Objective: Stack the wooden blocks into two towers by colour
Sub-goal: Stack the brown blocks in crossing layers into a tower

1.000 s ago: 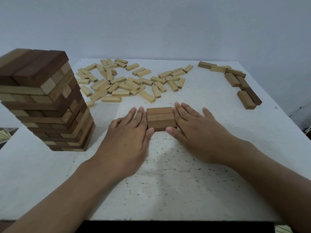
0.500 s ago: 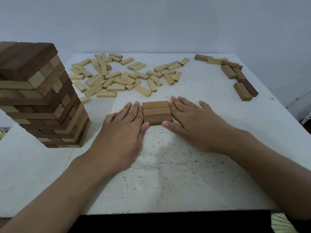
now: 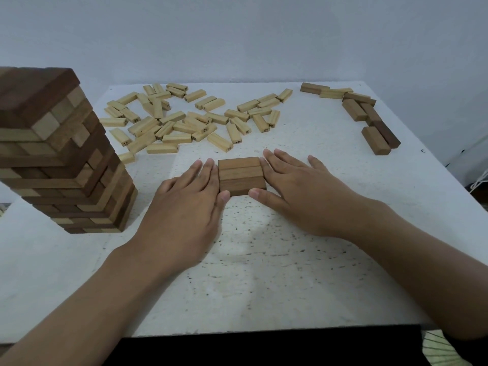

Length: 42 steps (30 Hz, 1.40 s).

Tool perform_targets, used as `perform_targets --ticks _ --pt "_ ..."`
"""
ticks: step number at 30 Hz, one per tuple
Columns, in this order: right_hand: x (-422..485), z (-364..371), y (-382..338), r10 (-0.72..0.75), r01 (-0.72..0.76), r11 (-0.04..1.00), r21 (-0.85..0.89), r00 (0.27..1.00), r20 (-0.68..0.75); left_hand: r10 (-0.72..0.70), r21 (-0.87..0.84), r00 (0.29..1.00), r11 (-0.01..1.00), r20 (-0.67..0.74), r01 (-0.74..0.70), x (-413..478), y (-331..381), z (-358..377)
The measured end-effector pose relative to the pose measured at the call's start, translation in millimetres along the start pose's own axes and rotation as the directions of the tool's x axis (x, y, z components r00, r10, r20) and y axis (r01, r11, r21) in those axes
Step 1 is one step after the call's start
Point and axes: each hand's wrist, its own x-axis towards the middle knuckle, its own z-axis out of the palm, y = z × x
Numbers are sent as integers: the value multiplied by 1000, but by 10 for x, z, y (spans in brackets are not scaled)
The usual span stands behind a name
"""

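In the head view, three dark brown wooden blocks (image 3: pixel 241 175) lie side by side as one square layer on the white speckled table (image 3: pixel 264 273). They sit directly between the two hands, with their long axes running from one hand across to the other. The left hand (image 3: pixel 184 207) and the right hand (image 3: pixel 303 196) lie flat with straight fingers against the layer's short ends, thumbs at its near edge. Neither grip is clenched or grasping anything; both only press.

This looks like squaring up the base of the dark tower. The next layer probably needs the loose dark brown blocks (image 3: pixel 369 120), which lie beyond and to the right of the right hand, so that hand is nearer.

Scattered pale wooden blocks (image 3: pixel 184 120) lie just beyond both hands. A tall mixed tower of dark and pale blocks (image 3: pixel 58 154) stands to the left of the left hand. A plain pale wall (image 3: pixel 237 35) closes the room behind the table.
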Motion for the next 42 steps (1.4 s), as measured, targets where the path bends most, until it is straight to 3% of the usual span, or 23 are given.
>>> perform_targets --ticks 9,15,18,28,42 --pt "12 -72 139 -33 32 999 30 999 36 39 -111 999 993 -30 -42 3 -108 29" --pt "54 -212 225 -18 39 936 349 998 -63 -1 -363 999 932 -46 -16 -35 -106 -116" --pt "153 -159 260 -34 77 905 419 994 -108 -43 -389 999 921 -16 34 -37 -42 -185" --pt "279 -97 324 -66 108 902 417 991 -116 -16 -340 1000 940 -9 12 62 -108 -114" --pt "215 -91 330 -125 156 912 379 987 -105 -33 -427 999 903 9 33 0 -133 -155"
